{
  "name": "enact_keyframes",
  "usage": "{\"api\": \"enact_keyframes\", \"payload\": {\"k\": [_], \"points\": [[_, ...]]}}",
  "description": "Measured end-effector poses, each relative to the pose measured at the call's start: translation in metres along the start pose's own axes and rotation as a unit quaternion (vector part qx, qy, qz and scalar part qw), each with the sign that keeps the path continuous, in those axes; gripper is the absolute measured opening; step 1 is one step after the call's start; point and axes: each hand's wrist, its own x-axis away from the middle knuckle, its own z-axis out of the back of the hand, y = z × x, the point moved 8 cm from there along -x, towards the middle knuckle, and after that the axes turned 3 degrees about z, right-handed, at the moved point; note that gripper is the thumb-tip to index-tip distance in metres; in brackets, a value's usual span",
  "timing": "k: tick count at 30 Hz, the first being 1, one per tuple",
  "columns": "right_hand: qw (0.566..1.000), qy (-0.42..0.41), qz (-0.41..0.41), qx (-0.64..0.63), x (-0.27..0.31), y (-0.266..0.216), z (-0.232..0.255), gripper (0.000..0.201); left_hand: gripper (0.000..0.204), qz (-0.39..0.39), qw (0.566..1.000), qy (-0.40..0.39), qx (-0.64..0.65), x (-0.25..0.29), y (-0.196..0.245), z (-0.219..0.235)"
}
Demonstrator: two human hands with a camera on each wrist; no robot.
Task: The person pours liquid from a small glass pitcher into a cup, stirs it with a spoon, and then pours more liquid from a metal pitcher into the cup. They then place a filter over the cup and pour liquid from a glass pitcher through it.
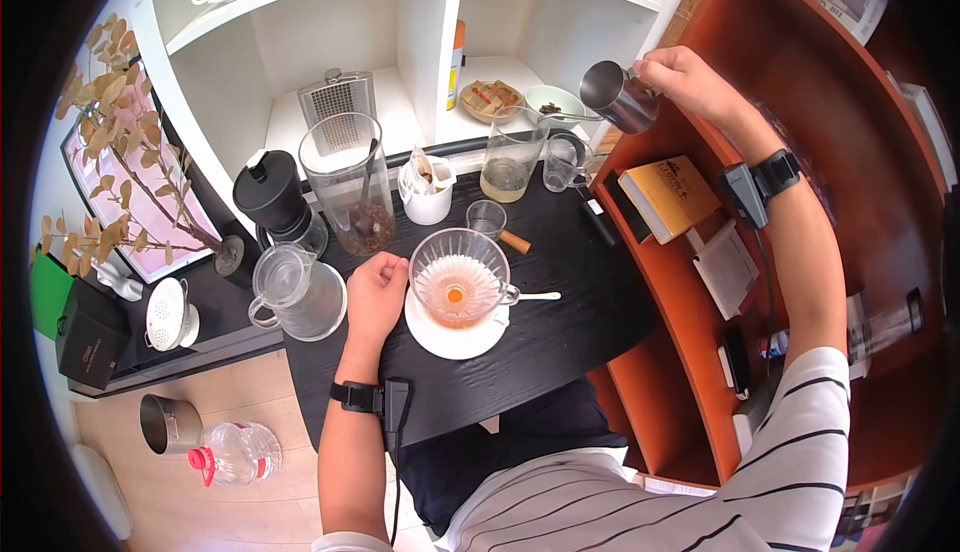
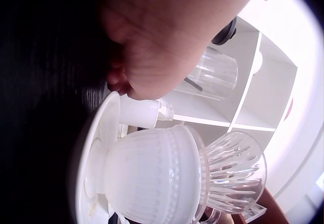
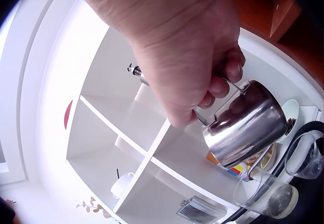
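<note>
My right hand (image 1: 685, 80) grips the handle of a metal gooseneck kettle (image 3: 245, 125), raised at the right near the shelves. Its thin spout (image 3: 259, 162) reaches over the glasses at the table's back. On the black table, my left hand (image 1: 377, 297) rests with its fingers curled in, holding nothing, beside a white saucer (image 1: 455, 344). Over that saucer sits a clear ribbed coffee dripper (image 1: 428, 252) lined with a white paper filter (image 1: 455, 277). The left wrist view shows a white ribbed cup (image 2: 147, 176) beneath the dripper. A spoon handle (image 1: 540, 297) sticks out to the right.
Near the back stand a tall glass container (image 1: 345, 177), a white cup of packets (image 1: 427, 204), a glass (image 1: 510, 167) with pale liquid and a black grinder (image 1: 270, 197). A lidded glass jug (image 1: 297, 297) is left of my hand. Red-brown shelving (image 1: 640, 302) borders the right.
</note>
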Motion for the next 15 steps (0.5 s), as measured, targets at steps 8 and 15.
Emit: {"api": "enact_keyframes", "payload": {"k": [8, 15], "points": [[0.999, -0.012, 0.011, 0.048, -0.005, -0.019, -0.005, 0.044, 0.020, 0.002, 1.000, 0.001, 0.008, 0.000, -0.001, 0.000], [0.997, -0.003, 0.071, 0.027, -0.014, -0.021, -0.015, 0.047, 0.021, 0.004, 1.000, 0.001, 0.001, 0.000, 0.000, 0.000]]}}
